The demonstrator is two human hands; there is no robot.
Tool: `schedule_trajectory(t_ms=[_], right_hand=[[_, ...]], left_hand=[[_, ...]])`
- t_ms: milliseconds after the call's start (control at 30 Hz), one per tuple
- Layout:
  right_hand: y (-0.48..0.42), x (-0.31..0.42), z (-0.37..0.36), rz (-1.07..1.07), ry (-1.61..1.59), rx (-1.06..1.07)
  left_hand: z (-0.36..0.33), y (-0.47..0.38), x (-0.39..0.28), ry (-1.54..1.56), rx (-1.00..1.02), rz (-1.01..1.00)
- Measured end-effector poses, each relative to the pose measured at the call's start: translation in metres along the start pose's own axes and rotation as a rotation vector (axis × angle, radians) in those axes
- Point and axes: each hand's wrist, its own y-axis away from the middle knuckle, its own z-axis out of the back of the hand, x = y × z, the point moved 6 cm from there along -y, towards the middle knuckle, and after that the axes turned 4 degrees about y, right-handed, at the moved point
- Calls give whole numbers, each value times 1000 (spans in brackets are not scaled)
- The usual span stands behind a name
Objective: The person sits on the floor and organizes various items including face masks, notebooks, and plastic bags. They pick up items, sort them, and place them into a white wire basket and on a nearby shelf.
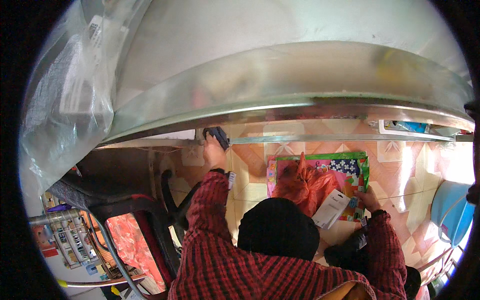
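My left hand [214,153] presses a dark grey cloth [216,135] against the metal frame under a steel table, at the end of a lower rail [285,139]. My right hand [368,199] grips the right edge of a stack of colourful printed sheets or bags [343,165], its fingers partly hidden. On that stack lies a crumpled red plastic bag [307,183]. Beside the bag, a white hang-tab package [331,209] bearing writing rests at a tilt. A rounded black form [278,228], seemingly my knee, covers the stack's near left side.
The steel tabletop [262,22] and its front edge span the space above my hands. Clear plastic sheeting [71,101] hangs at left. A black chair [150,210] stands left of me. At right are a blue tub [452,213] and a white tray [381,126] on the tiled floor [247,176].
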Motion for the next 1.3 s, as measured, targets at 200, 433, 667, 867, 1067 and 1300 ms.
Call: schedule_trajectory(t_ms=[200, 433, 667, 867, 1067, 1300], right_hand=[[1, 0, 2, -77, 51, -37], [8, 3, -1, -96, 6, -23], [9, 24, -9, -45, 70, 25], [7, 26, -9, 101, 38, 2], [10, 20, -12, 31, -36, -24], [11, 26, -15, 18, -105, 3]], left_hand=[[-47, 80, -166, -4, 269, -487], [-57, 150, -338, 171, 170, -1057], [-34, 77, -164, -43, 239, -779], [40, 29, 16, -166, 238, -274], [19, 113, 57, 721, 484, 158], [-78, 188, 24, 1071, 1001, 29]])
